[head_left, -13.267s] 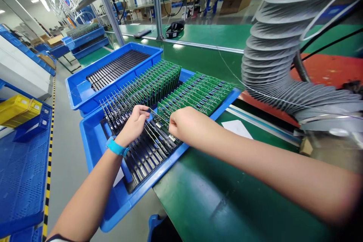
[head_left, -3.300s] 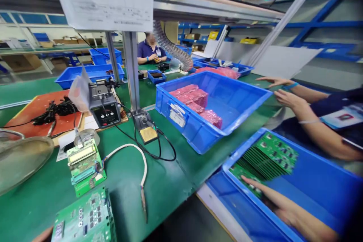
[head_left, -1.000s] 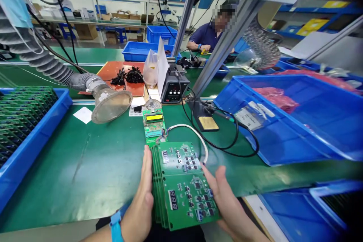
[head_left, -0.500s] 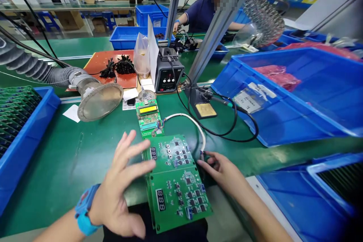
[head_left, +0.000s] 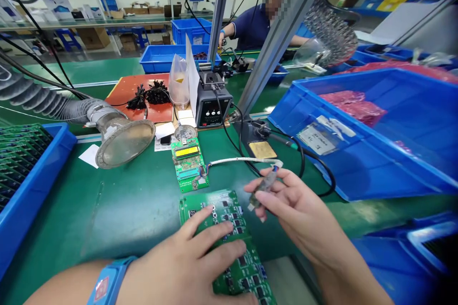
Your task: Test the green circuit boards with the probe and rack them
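My left hand (head_left: 189, 264) lies with spread fingers over a stack of green circuit boards (head_left: 229, 198) at the table's near edge. It covers much of the top board, including most of the digit displays. Pinched between the fingers of my right hand (head_left: 291, 200) is a greyish cable connector (head_left: 265, 186), its pale tip pointing down and left, apart from the boards. From the connector's upper end a white cable (head_left: 236, 160) runs left to a small green board with a yellow display (head_left: 187, 152), which lies just beyond the stack.
Blue bins stand at left (head_left: 53, 171) and right (head_left: 361, 162); green boards fill the left one. A soldering station (head_left: 213, 107), its iron stand (head_left: 263, 147) and a fume hose nozzle (head_left: 125, 140) stand behind. Black cable loops lie at right. Across the bench sits another person (head_left: 250, 26).
My left hand has come down from the left onto the boards. My right hand has lifted the connector up from beside the stack, drawing the white cable straighter.
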Tool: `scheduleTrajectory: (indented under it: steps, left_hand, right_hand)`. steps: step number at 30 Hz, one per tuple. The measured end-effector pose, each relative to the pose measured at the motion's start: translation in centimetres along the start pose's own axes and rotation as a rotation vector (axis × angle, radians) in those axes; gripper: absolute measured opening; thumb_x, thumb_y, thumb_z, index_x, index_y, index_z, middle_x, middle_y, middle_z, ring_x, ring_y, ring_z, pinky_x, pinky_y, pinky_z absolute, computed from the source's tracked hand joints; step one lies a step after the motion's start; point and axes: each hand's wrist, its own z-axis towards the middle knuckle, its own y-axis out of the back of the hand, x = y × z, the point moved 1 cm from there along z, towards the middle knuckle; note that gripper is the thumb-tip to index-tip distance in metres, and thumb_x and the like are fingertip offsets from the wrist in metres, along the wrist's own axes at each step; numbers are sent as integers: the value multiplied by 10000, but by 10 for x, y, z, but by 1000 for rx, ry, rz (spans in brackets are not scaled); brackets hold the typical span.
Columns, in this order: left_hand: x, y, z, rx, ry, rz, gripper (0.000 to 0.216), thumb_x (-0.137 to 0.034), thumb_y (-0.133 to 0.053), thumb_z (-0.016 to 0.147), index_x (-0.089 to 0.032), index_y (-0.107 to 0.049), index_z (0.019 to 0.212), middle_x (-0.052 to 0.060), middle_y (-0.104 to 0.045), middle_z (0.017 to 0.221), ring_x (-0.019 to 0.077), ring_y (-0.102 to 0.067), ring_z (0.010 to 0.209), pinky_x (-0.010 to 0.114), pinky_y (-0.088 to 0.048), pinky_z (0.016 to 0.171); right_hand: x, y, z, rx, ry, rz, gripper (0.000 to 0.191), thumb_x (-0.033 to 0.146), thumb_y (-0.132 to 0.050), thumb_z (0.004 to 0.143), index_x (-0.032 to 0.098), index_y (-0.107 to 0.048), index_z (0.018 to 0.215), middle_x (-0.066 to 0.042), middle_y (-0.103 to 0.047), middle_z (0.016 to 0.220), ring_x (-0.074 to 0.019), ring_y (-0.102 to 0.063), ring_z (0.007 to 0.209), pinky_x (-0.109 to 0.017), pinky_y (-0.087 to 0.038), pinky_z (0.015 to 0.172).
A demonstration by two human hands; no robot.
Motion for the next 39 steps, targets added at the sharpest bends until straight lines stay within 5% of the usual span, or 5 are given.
scheduleTrajectory:
  steps: [5,18,26,35,39]
  left_hand:
    - [12,-2,-8,0,-8,-90,479,-363,-579,925,-229,-485,1374,64,-673,1190,256,-613,1137,378,-400,1076]
    - [15,-1,-6,66,-167,75,318,-167,-421,1000,-112,-516,1299,50,-651,1206,213,-623,1129,377,-310,1124]
    - [17,-20,-7,-258,-245,499,306,-211,-389,1025,-237,-694,1038,-83,-616,1273,111,-560,1115,343,-325,1128]
    - [14,-13,-7,-84,-216,531,372,-261,-288,1041,-229,-627,1193,-94,-564,1335,120,-519,1181,272,-484,959]
    - [4,1,-4,8,-70,390,469,-427,-278,1031,-140,-524,1309,22,-536,1378,161,-469,1288,293,-455,1016]
  right_hand:
    - [-13,-20,-2,-62,162,-115,418,410,-663,798,234,-473,1126,-61,-708,909,-173,-682,783,-264,-571,628]
    - [-19,-21,-13,-87,355,-371,283,280,-592,856,272,-519,1129,-66,-725,965,-206,-708,885,-309,-607,780]
    - [-23,-24,-15,-201,412,-505,303,288,-587,848,214,-550,1139,-59,-749,906,-176,-734,789,-204,-613,676]
    - [-26,-30,-16,-235,474,-418,222,214,-583,859,244,-562,1078,-12,-744,874,-124,-727,763,-138,-584,695]
    - [-27,-28,-17,-205,451,-427,242,247,-573,883,244,-557,1125,-34,-729,940,-137,-713,805,-191,-590,722]
